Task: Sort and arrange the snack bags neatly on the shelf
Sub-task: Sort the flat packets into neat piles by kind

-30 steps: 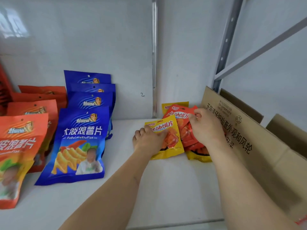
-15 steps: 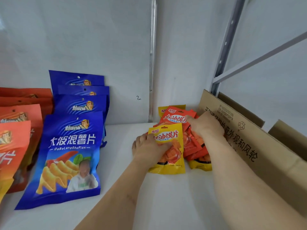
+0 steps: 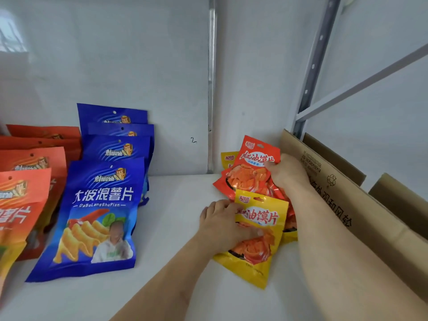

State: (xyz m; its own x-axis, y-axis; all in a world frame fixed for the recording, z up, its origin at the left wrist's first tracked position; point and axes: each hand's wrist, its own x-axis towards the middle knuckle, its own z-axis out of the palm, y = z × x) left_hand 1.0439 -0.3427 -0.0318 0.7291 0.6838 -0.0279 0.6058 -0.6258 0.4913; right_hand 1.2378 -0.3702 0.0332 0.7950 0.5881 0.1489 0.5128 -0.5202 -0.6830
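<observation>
A small pile of snack bags lies at the right of the white shelf (image 3: 162, 286). My left hand (image 3: 222, 224) grips the left edge of a yellow bag (image 3: 261, 242) at the front of the pile. My right hand (image 3: 287, 172) holds a red bag (image 3: 252, 167) tilted up above the pile. Another yellow bag (image 3: 228, 158) peeks out behind, and more red bags lie underneath. On the left stand a row of blue chip bags (image 3: 99, 212) and a row of orange chip bags (image 3: 23, 193).
An open cardboard box (image 3: 347, 205) stands against the right side, touching my right forearm. A grey shelf upright (image 3: 312, 72) and a vertical wall strip (image 3: 211, 89) rise behind. Bare shelf lies between the blue bags and the pile.
My right hand has lifted the red bag up off the pile. My left hand has drawn the yellow bag forward and down. The view has shifted slightly.
</observation>
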